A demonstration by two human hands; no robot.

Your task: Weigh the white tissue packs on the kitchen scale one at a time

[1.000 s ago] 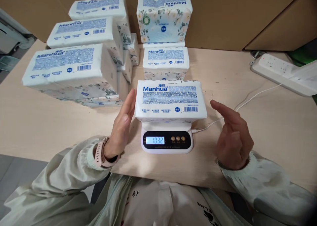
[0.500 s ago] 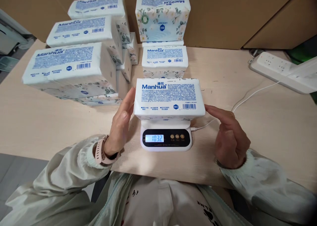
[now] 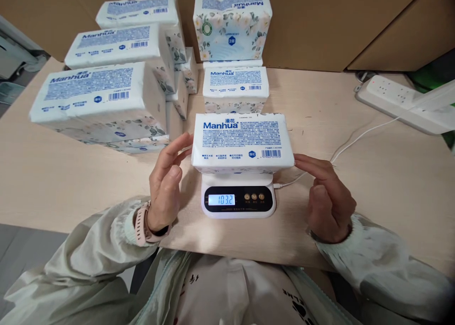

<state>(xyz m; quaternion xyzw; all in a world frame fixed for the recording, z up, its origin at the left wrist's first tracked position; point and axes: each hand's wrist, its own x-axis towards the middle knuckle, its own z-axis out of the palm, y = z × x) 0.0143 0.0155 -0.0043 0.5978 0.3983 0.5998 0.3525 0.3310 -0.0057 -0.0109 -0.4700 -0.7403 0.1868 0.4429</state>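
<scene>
A white and blue pack of tissues (image 3: 243,142) marked Manhua lies flat on a small white digital scale (image 3: 209,213). The scale's lit display reads 103.2. My left hand (image 3: 165,185) is just left of the pack, fingers stretched and apart, holding nothing; a pink watch band circles the wrist. At the pack's lower right corner, my right hand (image 3: 327,194) has its forefinger extended, the tip at or touching the side. Its other fingers are partly curled, and nothing is in them.
Stacked tissue packs (image 3: 95,102) stand at the left, with more packs (image 3: 236,85) behind the scale. A white cable (image 3: 366,135) runs from the scale towards a power strip (image 3: 398,95) at the right. Brown cardboard (image 3: 305,26) closes off the table's back.
My left hand has drawn slightly left and down, its fingers opening away from the pack. The right hand has barely shifted. The pack and the 103.2 reading stay the same.
</scene>
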